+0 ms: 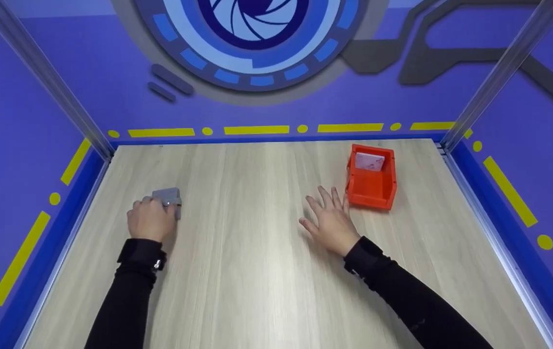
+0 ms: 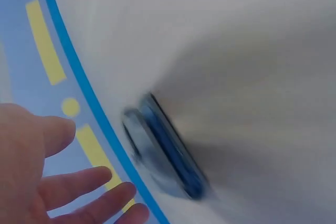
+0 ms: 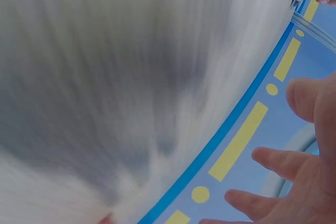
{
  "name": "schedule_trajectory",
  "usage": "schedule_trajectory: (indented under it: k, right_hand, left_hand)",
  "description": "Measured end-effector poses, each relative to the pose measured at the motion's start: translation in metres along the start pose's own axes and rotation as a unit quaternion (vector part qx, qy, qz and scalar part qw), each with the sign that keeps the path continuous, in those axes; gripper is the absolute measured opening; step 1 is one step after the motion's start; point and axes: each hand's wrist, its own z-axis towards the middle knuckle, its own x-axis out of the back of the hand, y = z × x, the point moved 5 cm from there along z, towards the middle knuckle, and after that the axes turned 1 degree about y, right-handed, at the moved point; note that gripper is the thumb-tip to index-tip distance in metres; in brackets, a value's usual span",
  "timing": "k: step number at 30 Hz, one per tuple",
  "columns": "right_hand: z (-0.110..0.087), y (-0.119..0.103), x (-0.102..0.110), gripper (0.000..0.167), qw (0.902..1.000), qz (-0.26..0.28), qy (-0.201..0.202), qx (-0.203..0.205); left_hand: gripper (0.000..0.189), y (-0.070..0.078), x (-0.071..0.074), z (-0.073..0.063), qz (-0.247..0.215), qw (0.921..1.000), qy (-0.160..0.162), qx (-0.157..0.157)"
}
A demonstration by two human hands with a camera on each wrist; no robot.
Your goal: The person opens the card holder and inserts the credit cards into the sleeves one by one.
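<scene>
At the left of the table, a small grey object (image 1: 167, 196) built of two flat layers lies partly hidden by my left hand (image 1: 152, 220) in the head view. The left wrist view shows the same grey-blue object (image 2: 163, 153) on the table, beyond the loosely spread fingers (image 2: 79, 186) and apart from them. My right hand (image 1: 333, 227) hovers palm down with fingers spread, its fingertips close by the front left corner of a red plastic bin (image 1: 372, 202). Inside the bin, a pinkish-white flat piece (image 1: 370, 162) stands against the back wall.
The light wood-grain table (image 1: 252, 252) is bounded by blue panels with yellow marks at the left, back and right. Metal posts (image 1: 499, 68) rise at both back corners.
</scene>
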Motion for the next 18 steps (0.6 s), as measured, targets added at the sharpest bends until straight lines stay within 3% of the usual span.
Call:
schedule_trajectory:
  k: [7, 18]
  right_hand:
    - [-0.002, -0.003, 0.000, 0.065, 0.9999, 0.013, -0.005, 0.006]
    - [-0.005, 0.000, 0.005, 0.060, 0.9999, 0.015, -0.003, 0.005]
  left_hand:
    - [0.052, -0.034, -0.002, -0.001, 0.016, 0.9968, -0.070, 0.036]
    - [0.052, -0.043, -0.010, 0.004, -0.050, 0.9914, -0.094, 0.076]
